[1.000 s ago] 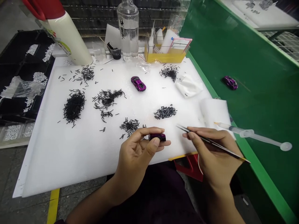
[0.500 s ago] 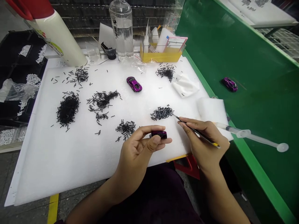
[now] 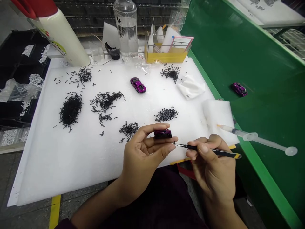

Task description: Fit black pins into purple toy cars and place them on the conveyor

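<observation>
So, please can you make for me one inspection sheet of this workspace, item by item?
Surface: white foam sheet, scattered with pieces.
Job's things: dark purple toy car, tweezers, small black pieces in loose piles.
Clutter: purple toy car, white cloth, syringe, glass bottle.
Grippers: left hand grips the dark purple toy car; right hand pinches the tweezers.
Cables: nothing seen.
Surroundings: green panel holding another toy car.
</observation>
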`<state>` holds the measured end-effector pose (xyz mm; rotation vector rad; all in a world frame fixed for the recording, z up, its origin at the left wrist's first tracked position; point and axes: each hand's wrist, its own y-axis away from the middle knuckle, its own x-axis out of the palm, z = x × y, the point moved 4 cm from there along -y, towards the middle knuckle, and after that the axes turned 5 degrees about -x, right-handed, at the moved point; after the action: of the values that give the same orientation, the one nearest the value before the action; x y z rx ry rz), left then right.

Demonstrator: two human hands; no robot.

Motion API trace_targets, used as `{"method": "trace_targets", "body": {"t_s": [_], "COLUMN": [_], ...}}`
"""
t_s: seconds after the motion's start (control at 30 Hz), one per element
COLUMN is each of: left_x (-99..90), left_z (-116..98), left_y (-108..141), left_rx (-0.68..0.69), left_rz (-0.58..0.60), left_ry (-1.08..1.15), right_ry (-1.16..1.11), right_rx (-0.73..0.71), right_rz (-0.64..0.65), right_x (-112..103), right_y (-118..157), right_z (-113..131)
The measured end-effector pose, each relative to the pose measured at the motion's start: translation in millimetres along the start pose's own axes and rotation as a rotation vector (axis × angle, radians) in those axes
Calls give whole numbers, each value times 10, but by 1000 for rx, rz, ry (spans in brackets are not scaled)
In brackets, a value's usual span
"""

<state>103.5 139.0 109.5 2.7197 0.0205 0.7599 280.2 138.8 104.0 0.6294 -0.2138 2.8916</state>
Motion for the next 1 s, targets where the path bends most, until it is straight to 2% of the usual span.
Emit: {"method": "trace_targets", "body": {"t_s": [0.2, 0.4, 0.5, 0.6, 0.7, 0.77, 0.87, 0.93, 1.0], "left_x": [-15, -36, -35, -21, -18, -18, -26, -38, -42], "left_z": [-21, -33, -50, -75, -84, -64, -21, -4, 3], "left_y": [73, 108, 96, 75, 53, 36, 11, -4, -14], "left_rx": [184, 283, 243, 133, 33, -23, -71, -79, -91], "left_rz": [-8, -31, 7, 66, 76, 78, 61, 29, 3], "left_ry": [-99, -150, -99, -21, 33, 88, 180, 224, 253], "right_ry": [-72, -79, -58, -40, -14, 30, 243, 491, 721], "right_rx": [56, 48, 21, 27, 40, -30, -301, -494, -600], "right_rz": [15, 29, 37, 42, 23, 18, 48, 131, 251], "right_x": [31, 35, 42, 81, 107, 82, -32, -99, -126], "right_y": [47, 87, 87, 74, 88, 139, 305, 458, 593], "right_z": [-34, -16, 31, 75, 81, 87, 150, 213, 255]}}
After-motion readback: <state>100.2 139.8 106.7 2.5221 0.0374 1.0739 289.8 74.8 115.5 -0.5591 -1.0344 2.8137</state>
